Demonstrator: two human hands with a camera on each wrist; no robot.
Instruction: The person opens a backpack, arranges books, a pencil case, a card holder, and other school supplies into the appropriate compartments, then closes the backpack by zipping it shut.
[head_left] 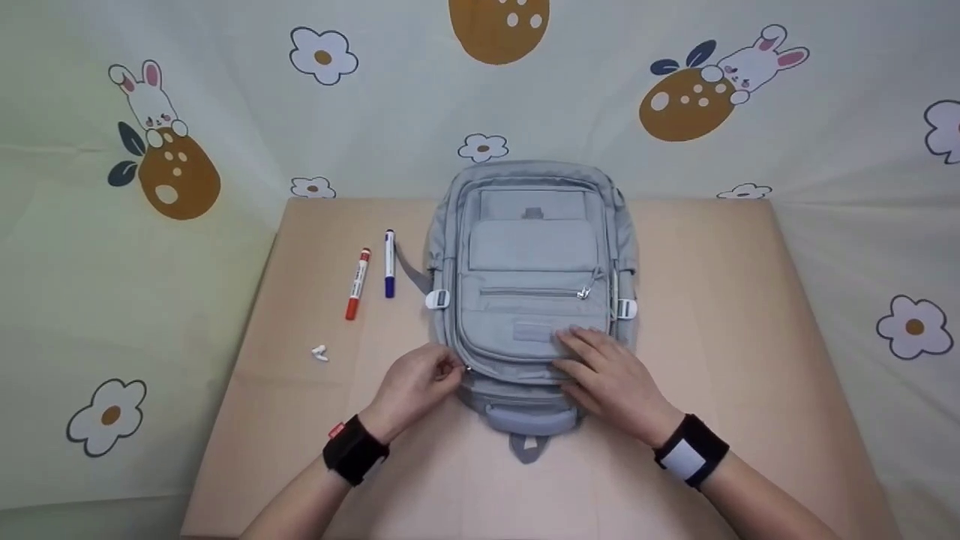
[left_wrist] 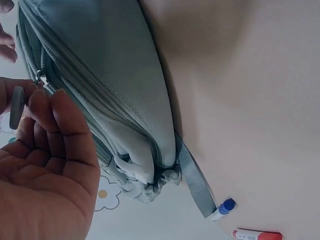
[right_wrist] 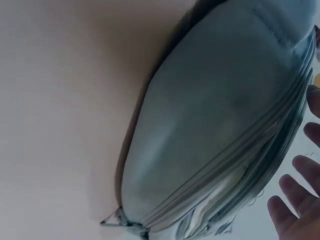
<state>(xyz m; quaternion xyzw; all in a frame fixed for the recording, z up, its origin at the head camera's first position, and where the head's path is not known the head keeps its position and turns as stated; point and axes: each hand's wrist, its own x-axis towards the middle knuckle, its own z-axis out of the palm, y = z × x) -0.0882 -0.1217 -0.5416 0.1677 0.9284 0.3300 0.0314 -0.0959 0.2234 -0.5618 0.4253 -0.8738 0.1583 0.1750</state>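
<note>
A grey backpack (head_left: 532, 247) lies on the table, its front up and its carry handle towards me. At its lower left edge my left hand (head_left: 416, 386) pinches a zipper pull between thumb and index finger. In the left wrist view the zipper slider (left_wrist: 43, 79) shows just past the fingertips, and a grey tab (left_wrist: 17, 107) pokes out beside the thumb. My right hand (head_left: 619, 379) rests with spread fingers on the lower right of the bag's front. The right wrist view shows those fingers (right_wrist: 300, 192) over the bag's side, holding nothing.
Left of the backpack lie a red marker (head_left: 358, 285) and a blue marker (head_left: 389, 262), beside the bag's loose strap (head_left: 411, 270). Nearer me sits a small white object (head_left: 320, 353), possibly an earbud. A printed cloth (head_left: 390, 120) hangs behind the wooden table (head_left: 712, 315).
</note>
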